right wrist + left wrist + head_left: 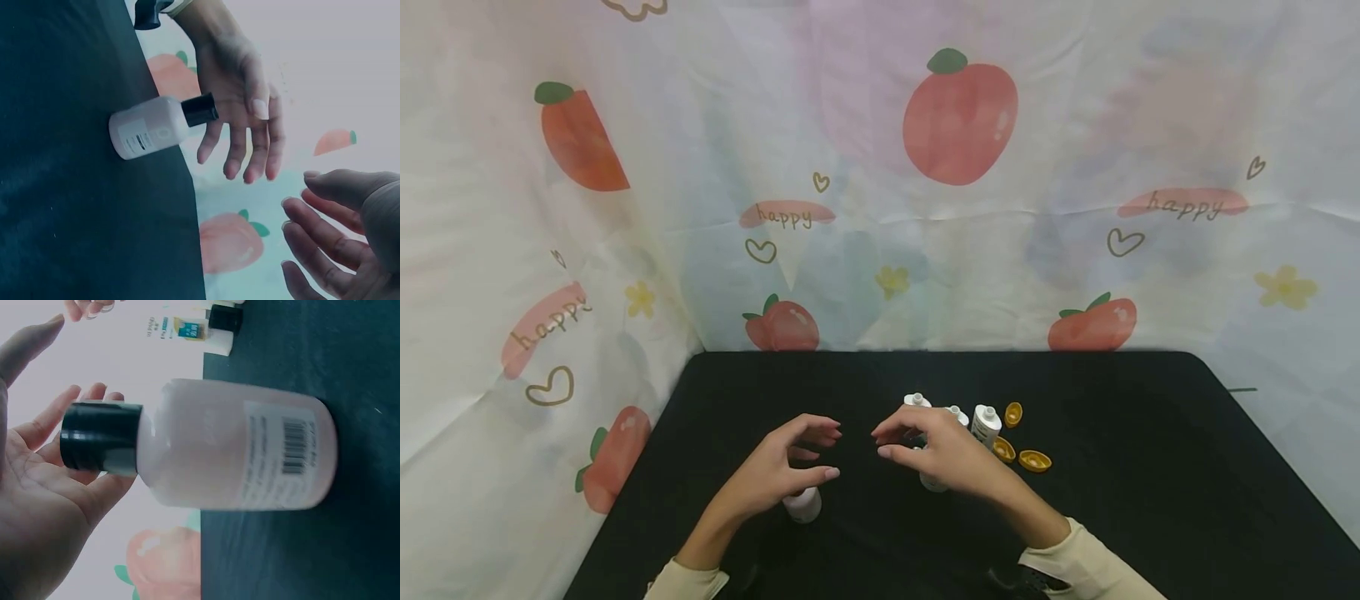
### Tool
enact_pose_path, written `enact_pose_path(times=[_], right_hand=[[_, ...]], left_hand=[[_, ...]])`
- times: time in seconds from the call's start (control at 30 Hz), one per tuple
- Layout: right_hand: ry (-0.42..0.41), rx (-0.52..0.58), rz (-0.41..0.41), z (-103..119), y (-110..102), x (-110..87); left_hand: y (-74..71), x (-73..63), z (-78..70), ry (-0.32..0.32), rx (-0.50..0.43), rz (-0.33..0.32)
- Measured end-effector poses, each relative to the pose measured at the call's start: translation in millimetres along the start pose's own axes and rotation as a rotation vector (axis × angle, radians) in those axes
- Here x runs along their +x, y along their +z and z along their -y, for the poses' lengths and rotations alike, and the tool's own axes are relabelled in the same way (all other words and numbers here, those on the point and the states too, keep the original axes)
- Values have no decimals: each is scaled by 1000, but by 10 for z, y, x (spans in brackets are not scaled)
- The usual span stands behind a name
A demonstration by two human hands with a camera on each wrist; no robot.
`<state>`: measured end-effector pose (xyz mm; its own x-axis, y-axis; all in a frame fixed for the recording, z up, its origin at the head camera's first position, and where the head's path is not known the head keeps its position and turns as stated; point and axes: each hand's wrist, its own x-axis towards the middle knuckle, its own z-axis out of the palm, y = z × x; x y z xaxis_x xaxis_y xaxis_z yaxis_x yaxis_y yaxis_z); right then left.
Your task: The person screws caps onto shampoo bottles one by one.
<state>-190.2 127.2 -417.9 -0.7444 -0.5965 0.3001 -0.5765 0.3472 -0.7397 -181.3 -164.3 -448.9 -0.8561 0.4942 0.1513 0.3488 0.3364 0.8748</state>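
Observation:
A pale pink bottle with a black cap (100,437) stands upright on the black table, its barcode label (284,456) showing in the left wrist view. In the head view, only the bottle's lower body (803,508) shows, below my left hand (775,467). That hand hovers beside the cap with fingers loosely bent and nothing in its grasp. Opposite it, my right hand (943,446) hangs in the air, fingers relaxed and thumb apart, likewise holding nothing. Beneath the right hand stands a white bottle (934,483), partly covered by it.
Behind the right hand, several white bottles stand in a group, one of them a bottle (985,427) at the right. Beside them lie small gold boat-shaped pieces (1035,461). A fruit-printed curtain (865,125) surrounds the black table (1150,500).

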Motion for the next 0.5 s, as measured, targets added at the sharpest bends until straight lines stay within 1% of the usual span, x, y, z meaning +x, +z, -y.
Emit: enact_pose_path(times=[0.13,0.3,0.5], right_hand=[[23,-7,-1,-1,-74,-44],[54,-22,-14,-17,-148,-88],[48,1,-29,-38,-231,-123]], left_hand=[[34,55,-46,12,-8,8],[76,112,-89,36,7,11],[105,171,-155,52,19,12]])
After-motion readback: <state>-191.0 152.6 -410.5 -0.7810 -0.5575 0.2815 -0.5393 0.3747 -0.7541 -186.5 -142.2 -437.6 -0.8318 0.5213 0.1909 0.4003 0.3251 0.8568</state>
